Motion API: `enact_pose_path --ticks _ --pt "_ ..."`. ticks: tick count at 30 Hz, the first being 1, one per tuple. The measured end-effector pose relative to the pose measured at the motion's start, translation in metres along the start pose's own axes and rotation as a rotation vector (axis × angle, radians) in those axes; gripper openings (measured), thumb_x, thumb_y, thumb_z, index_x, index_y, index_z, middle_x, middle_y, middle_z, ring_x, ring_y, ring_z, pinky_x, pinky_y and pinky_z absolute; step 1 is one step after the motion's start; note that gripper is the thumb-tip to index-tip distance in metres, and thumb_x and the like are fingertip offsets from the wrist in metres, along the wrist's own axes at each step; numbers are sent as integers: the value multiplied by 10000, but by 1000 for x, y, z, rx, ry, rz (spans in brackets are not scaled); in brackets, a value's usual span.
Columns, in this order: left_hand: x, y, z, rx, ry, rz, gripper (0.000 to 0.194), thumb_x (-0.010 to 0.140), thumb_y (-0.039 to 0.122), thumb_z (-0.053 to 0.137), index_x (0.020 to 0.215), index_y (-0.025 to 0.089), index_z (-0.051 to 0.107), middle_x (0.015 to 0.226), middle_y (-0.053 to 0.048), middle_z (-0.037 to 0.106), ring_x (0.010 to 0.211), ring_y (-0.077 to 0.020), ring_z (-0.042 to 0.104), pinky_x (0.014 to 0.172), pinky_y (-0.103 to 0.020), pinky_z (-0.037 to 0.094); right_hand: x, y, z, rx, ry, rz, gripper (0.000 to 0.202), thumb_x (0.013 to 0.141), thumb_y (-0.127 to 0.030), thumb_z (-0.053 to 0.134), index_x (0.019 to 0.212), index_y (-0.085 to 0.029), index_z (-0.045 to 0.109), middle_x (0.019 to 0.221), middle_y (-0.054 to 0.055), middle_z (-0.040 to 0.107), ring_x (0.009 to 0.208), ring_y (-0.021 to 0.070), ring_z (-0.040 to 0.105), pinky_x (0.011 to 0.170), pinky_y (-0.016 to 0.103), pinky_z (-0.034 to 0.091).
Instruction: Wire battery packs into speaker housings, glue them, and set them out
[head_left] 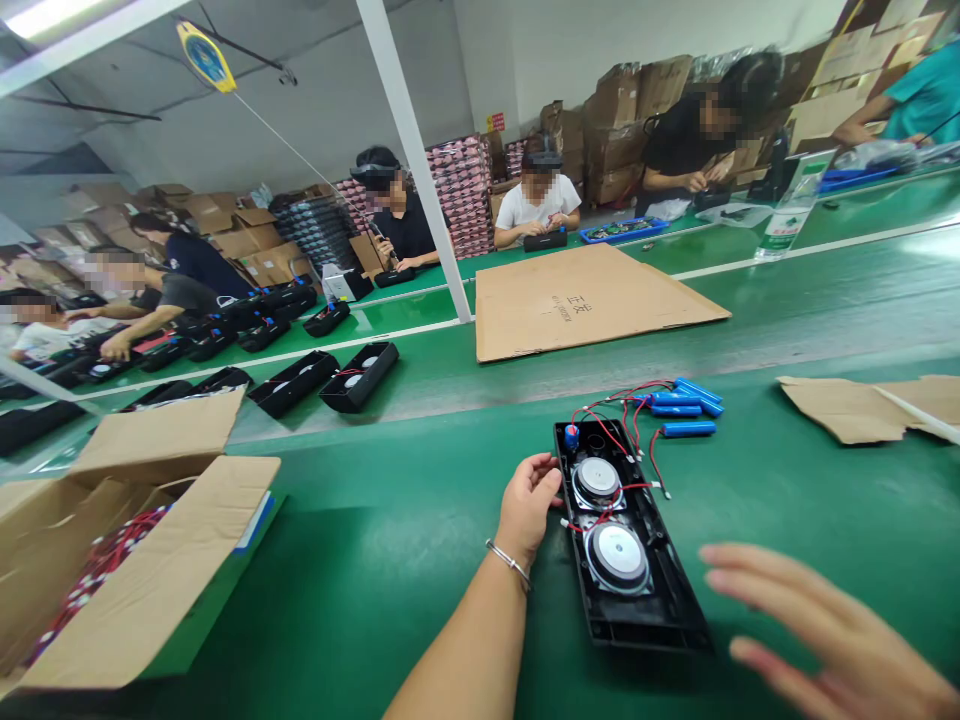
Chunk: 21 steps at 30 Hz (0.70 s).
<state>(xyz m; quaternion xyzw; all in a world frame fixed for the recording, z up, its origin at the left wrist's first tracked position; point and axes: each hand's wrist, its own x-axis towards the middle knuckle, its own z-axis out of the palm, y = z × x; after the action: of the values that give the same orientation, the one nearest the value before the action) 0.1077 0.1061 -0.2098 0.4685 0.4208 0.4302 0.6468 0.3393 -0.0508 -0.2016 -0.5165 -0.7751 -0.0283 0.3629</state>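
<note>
A long black speaker housing (660, 560) lies with its inner side up on the green bench, angled away from me. Two round silver speakers (619, 555) are fitted in it, with red wires across them. A blue battery (571, 436) sits in its far left corner. My left hand (531, 500) grips the housing's left edge, thumb on the rim. Several blue batteries (688, 429) with red leads lie just beyond the far right corner. To the right of the housing, my right hand (817, 620) is blurred, fingers spread, holding nothing.
An open carton (150, 590) of red wires stands at left. A cardboard sheet (585, 300) and a torn piece (847, 410) lie ahead. More speaker housings (360, 378) line the belt. A water bottle (791, 215) stands at right. Several people work across the line.
</note>
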Motion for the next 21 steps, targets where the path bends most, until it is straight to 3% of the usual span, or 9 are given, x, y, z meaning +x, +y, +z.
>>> enact_pose_path --ticks 2,5,7,11,15,19,21 --pt "-1 1 0 -5 2 -11 483 687 409 684 1051 117 555 1074 -121 604 929 -186 572 582 -190 469 1 -27 16 -124 -197 -191 458 816 -414 569 1245 -269 499 1100 49 614 900 228 623 683 333 587" --pt "-1 -2 1 -7 22 -11 493 697 426 675 1063 119 556 1083 -122 601 926 -185 571 600 -199 476 6 -47 25 -161 -204 -215 300 871 -294 460 1152 -221 532 961 30 644 783 183 628 659 290 557" --pt "2 -5 1 -14 69 -1 506 712 459 654 1081 127 551 1107 -122 590 919 -187 573 602 -211 479 13 -41 25 -148 -200 -190 254 868 -226 414 1084 -226 547 931 27 636 777 170 619 670 277 540" --pt "5 -8 1 -17 191 -42 537 748 523 586 1108 128 538 1125 -134 579 877 -189 588 610 -234 482 50 4 35 -157 -155 -90 232 877 -313 448 1071 -221 539 982 42 615 849 179 605 717 283 527" --pt "2 -5 2 87 183 -60 492 801 492 517 1112 111 540 993 -125 622 742 -155 590 631 -245 476 119 67 67 -175 -110 15 287 866 -361 440 1070 -191 549 1012 75 607 933 223 583 803 355 501" --pt "2 -15 5 237 181 0 341 744 292 564 1028 105 591 964 -117 640 677 -139 570 610 -233 457 175 114 99 -168 -213 146 349 837 -369 433 1096 -164 545 1078 98 589 1010 247 553 893 399 458" --pt "6 -28 8 274 217 4 370 661 183 575 1021 104 603 981 -117 644 677 -140 577 579 -217 444 198 134 111 -170 -240 171 338 814 -343 457 1082 -161 556 1087 102 591 989 252 569 879 400 468"
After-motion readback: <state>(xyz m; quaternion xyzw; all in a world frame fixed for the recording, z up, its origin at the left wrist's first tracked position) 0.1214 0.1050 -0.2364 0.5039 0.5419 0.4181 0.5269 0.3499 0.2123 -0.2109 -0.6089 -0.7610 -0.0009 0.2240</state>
